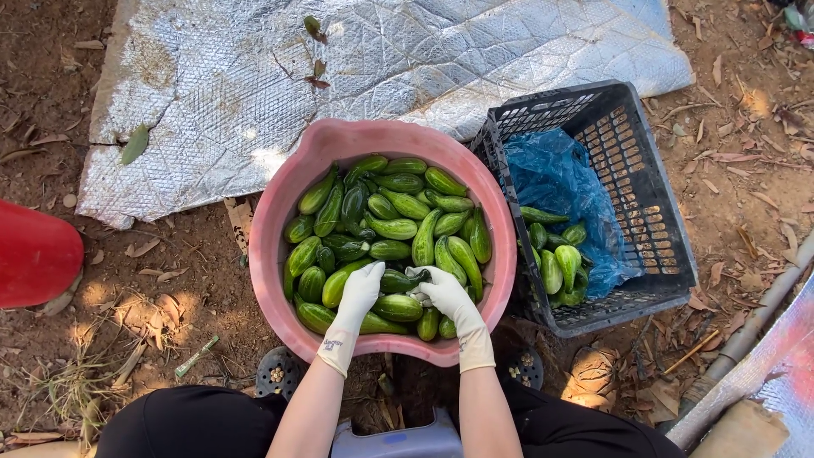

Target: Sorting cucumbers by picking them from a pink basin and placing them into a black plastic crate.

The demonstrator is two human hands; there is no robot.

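Note:
A pink round basin [271, 254] sits on the dirt in front of me, filled with several green cucumbers [407, 229]. Both my hands wear white gloves and reach into its near side. My left hand [360, 293] rests on the cucumbers with its fingers curled over one. Close beside it, my right hand [445, 293] grips a dark green cucumber [400, 280] lying between the two hands. Each glove's fingertips are partly hidden among the cucumbers.
A black plastic crate [644, 212] lined with a blue plastic bag [560, 174] stands right of the basin with several cucumbers [560, 263] inside. A silver quilted sheet [339, 68] lies behind. A red object [34, 254] sits at left, a pipe [755, 326] at right.

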